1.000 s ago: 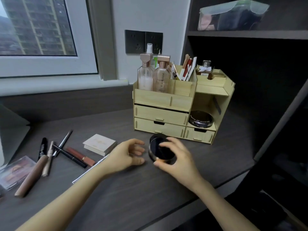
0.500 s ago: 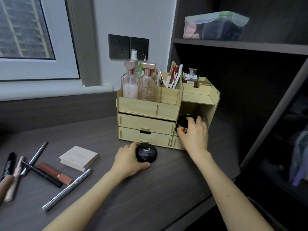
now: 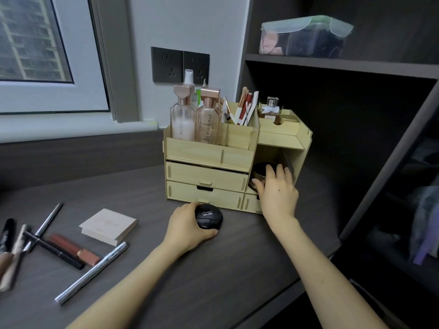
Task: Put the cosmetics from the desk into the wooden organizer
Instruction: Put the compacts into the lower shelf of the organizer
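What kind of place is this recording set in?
Probably a bedroom dressing corner at home: a dark desk beside a window, a wooden organizer holding pump bottles, and shelving with a lidded plastic box.

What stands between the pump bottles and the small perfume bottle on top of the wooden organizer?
A compartment of brushes and pencils, between pump bottles and perfume bottle; head view.

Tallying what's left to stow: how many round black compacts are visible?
2. One compact on the desk, gripped by the left hand; the other compact in the wooden organizer's cubby, under the right hand, which may hide more.
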